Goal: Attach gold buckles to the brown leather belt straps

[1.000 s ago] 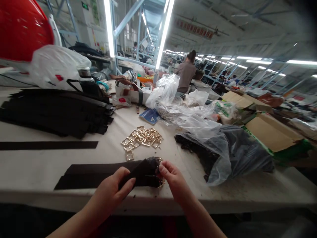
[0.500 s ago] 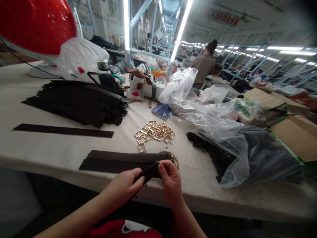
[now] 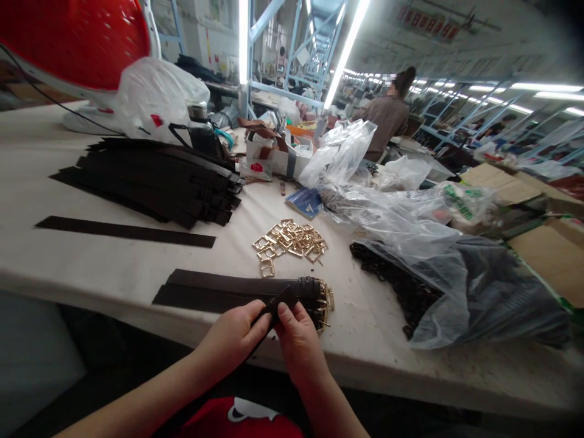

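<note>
My left hand (image 3: 232, 337) and my right hand (image 3: 297, 340) meet at the table's near edge, both pinching the end of a dark brown belt strap (image 3: 279, 302). The strap's tip sticks up between my thumbs. Just beyond lies a small pile of dark straps with gold buckles fitted (image 3: 249, 289), the buckles at the right end (image 3: 325, 301). A heap of loose gold buckles (image 3: 289, 240) lies further back on the white table (image 3: 114, 267).
A big stack of dark straps (image 3: 155, 179) and one single strap (image 3: 123, 231) lie to the left. Clear plastic bags (image 3: 410, 243), a dark bag and cardboard boxes (image 3: 547, 255) crowd the right. A red object (image 3: 77, 36) stands far left. A seated person (image 3: 387, 118) works beyond.
The view has shifted a little. My hands have drawn closer together on the strap end, and its tip now points up between my thumbs.
</note>
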Available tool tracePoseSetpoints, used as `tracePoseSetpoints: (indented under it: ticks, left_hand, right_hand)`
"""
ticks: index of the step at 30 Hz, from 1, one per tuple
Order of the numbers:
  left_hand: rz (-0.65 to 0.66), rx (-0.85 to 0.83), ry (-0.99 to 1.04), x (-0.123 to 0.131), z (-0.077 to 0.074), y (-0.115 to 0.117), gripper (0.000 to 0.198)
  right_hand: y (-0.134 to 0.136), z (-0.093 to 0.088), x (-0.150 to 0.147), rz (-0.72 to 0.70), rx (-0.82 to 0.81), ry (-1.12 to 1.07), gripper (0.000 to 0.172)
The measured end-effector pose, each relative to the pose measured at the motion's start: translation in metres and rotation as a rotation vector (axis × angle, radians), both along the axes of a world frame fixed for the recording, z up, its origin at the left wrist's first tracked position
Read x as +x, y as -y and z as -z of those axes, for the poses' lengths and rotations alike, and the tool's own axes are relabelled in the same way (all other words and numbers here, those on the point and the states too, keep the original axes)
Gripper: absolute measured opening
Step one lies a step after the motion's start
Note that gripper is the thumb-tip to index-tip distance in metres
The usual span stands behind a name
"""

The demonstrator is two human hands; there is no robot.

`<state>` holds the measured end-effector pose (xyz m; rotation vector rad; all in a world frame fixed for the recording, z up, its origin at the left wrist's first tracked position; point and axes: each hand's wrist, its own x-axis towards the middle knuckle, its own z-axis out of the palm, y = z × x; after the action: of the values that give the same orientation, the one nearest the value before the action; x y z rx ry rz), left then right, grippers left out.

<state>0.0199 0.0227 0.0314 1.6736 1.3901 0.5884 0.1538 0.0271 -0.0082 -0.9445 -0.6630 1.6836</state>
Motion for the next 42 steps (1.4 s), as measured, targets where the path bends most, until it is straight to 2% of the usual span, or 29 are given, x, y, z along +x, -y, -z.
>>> tracePoseSetpoints:
  ticks: [2, 4, 6, 7, 10, 12, 15, 17, 19, 20, 22, 24, 27, 31, 36, 40, 42]
  left_hand:
    - [0.011, -0.070, 0.085, -0.004, 0.002, 0.000, 0.021]
    - [0.074, -0.274, 0.269, -0.008, 0.004, 0.002, 0.020]
    - [0.119, -0.496, 0.439, -0.012, 0.006, 0.006, 0.039]
    - [0.110, -0.552, 0.480, -0.013, 0.008, 0.007, 0.046]
    - [0.025, -0.483, 0.477, -0.018, 0.013, 0.006, 0.050]
    - [-0.003, -0.429, 0.487, -0.025, 0.015, 0.000, 0.048]
    - [-0.120, -0.434, 0.503, -0.041, 0.016, -0.011, 0.040]
    - [-0.208, -0.443, 0.493, -0.051, 0.017, -0.017, 0.038]
    - [-0.259, -0.449, 0.482, -0.059, 0.018, -0.021, 0.037]
    - [-0.279, -0.449, 0.480, -0.062, 0.018, -0.022, 0.036]
    - [-0.318, -0.463, 0.478, -0.065, 0.019, -0.023, 0.033]
    - [-0.357, -0.487, 0.480, -0.067, 0.020, -0.023, 0.030]
    - [-0.383, -0.503, 0.482, -0.068, 0.021, -0.019, 0.023]
    - [-0.327, -0.460, 0.472, -0.070, 0.026, -0.014, 0.028]
    - [-0.326, -0.378, 0.487, -0.075, 0.031, -0.009, 0.036]
    - [-0.230, -0.368, 0.531, -0.068, 0.019, -0.003, 0.034]
    - [-0.160, -0.388, 0.554, -0.060, 0.012, 0.001, 0.033]
  right_hand:
    - [0.002, 0.000, -0.002, -0.014, 0.003, -0.006, 0.023]
    - [0.003, -0.002, -0.001, 0.058, 0.026, 0.077, 0.024]
    - [0.004, -0.003, -0.003, 0.106, 0.059, 0.174, 0.024]
    - [0.006, -0.004, -0.005, 0.084, 0.073, 0.208, 0.025]
    - [0.007, -0.005, -0.012, -0.088, 0.125, 0.291, 0.026]
    - [-0.002, -0.008, -0.013, -0.176, 0.222, 0.386, 0.027]
    - [-0.040, -0.018, -0.006, -0.173, 0.429, 0.743, 0.029]
    - [-0.076, -0.021, -0.005, -0.196, 0.516, 1.161, 0.027]
    - [-0.110, -0.020, -0.012, -0.343, 0.514, 1.533, 0.025]
    - [-0.124, -0.017, -0.018, -0.414, 0.489, 1.647, 0.028]
    - [-0.141, -0.009, -0.031, -0.475, 0.422, 1.738, 0.039]
    - [-0.148, 0.001, -0.042, -0.473, 0.375, 1.758, 0.045]
    - [-0.146, 0.012, -0.051, -0.480, 0.361, 1.747, 0.041]
    - [-0.136, 0.015, -0.053, -0.457, 0.468, 1.637, 0.029]
    - [-0.116, -0.011, -0.044, -0.371, 0.687, 1.375, 0.034]
    - [-0.088, -0.035, -0.033, -0.314, 0.560, 0.789, 0.036]
    - [-0.075, -0.039, -0.028, -0.293, 0.456, 0.637, 0.032]
